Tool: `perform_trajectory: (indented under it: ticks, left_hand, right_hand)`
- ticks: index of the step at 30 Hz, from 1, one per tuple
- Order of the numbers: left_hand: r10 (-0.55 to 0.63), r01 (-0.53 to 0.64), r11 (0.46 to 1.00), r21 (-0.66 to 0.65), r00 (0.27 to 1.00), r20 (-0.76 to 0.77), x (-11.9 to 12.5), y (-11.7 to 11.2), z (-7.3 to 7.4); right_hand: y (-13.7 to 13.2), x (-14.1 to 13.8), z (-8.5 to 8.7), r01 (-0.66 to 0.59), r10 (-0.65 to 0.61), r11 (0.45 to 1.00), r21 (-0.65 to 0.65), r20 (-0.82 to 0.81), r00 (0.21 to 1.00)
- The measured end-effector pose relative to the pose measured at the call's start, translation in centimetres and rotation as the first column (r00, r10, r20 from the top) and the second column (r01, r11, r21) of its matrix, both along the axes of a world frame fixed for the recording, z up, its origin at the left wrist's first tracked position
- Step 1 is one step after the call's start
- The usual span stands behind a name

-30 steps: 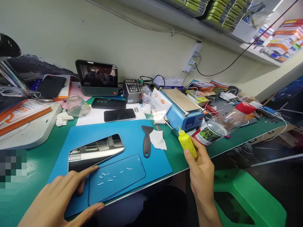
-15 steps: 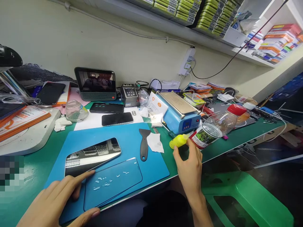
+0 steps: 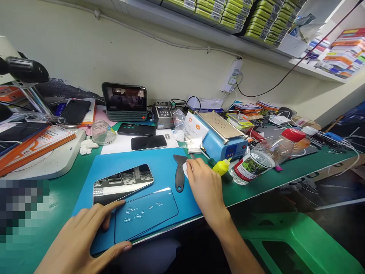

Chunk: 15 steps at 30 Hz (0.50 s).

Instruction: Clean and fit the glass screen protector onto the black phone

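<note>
Two hands work at the bench's (image 3: 256, 179) near edge. Left hand (image 3: 82, 239), grip spread, steadies the clear sheet (image 3: 146, 215) on the blue mat (image 3: 159, 163). Right hand (image 3: 203, 186) covers a white wipe (image 3: 184, 167); grip state cannot be told. Risk: sliding fingers would smear the sheet's liquid beads. Its long axis follows that edge, pointing right.

Bare left hand (image 3: 82, 239), bare right hand (image 3: 203, 186)
</note>
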<state>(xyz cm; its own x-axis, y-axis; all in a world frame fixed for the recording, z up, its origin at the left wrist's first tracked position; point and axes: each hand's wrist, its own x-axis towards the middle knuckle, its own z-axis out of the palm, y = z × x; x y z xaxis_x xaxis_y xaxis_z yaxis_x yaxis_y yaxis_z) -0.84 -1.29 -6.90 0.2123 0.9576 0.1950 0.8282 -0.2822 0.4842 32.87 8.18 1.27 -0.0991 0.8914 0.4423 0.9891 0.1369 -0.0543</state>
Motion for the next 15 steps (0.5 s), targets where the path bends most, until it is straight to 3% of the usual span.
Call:
perform_trajectory:
  ticks: [3, 6, 11, 15]
  left_hand:
    - [-0.001, 0.000, 1.000, 0.027, 0.999, 0.044, 0.2, 0.0, 0.3]
    - [-0.006, 0.001, 0.999, 0.054, 0.997, 0.082, 0.4, 0.1, 0.3]
    - [0.024, -0.028, 0.999, 0.041, 0.995, 0.101, 0.9, 0.1, 0.3]
    - [0.033, -0.042, 0.997, 0.061, 0.989, 0.144, 1.4, 0.2, 1.7]
  right_hand:
    - [3.6, -0.3, 1.3, 0.178, -0.166, 0.966, -0.189, 0.077, 0.983]
    - [5.1, -0.4, 2.2, 0.284, -0.244, 0.910, -0.303, 0.164, 0.956]
    - [5.1, -0.8, 3.1, 0.366, -0.266, 0.850, -0.378, 0.291, 0.919]
    - [5.7, -1.1, 3.7, 0.397, -0.260, 0.829, -0.394, 0.357, 0.897]
